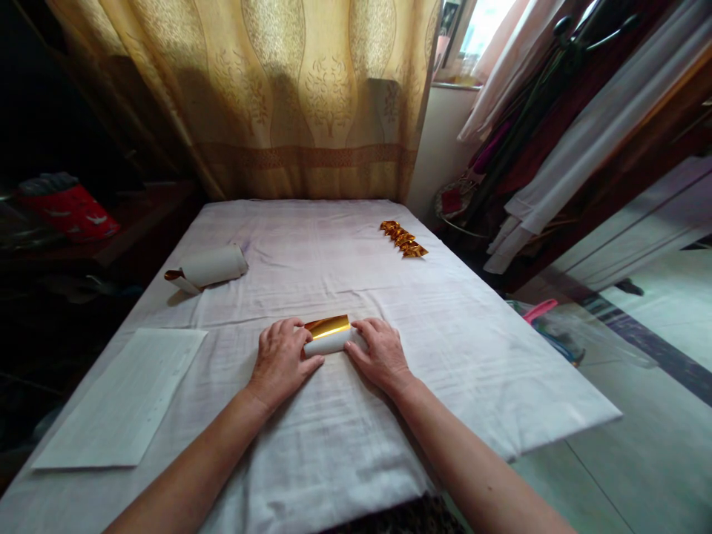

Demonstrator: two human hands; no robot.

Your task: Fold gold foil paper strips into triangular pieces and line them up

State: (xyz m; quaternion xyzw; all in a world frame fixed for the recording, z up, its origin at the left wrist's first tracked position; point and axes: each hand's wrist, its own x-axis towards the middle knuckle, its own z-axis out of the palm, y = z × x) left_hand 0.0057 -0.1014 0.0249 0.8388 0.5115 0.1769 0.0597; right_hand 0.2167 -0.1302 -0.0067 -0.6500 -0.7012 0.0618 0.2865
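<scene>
Between my two hands lies a sheet of gold foil paper (pixel 328 334), curled so that its shiny gold face shows at the back and its white underside at the front. My left hand (pixel 282 356) grips the left end, thumb in front and fingers behind. At the right end my right hand (pixel 379 352) pinches the paper the same way. Parts of both ends are hidden under the fingers. Toward the far right of the table sits a row of folded gold foil pieces (pixel 404 239). A larger curled sheet, white outside with gold inside (pixel 214 265), rests at the left.
A white cloth (pixel 311 252) covers the table. White paper sheets (pixel 125 397) lie at its left front. Beyond the far edge hangs a gold curtain (pixel 300 89). A red patterned container (pixel 70 211) stands on a dark surface at left; clothes (pixel 550 178) hang at right.
</scene>
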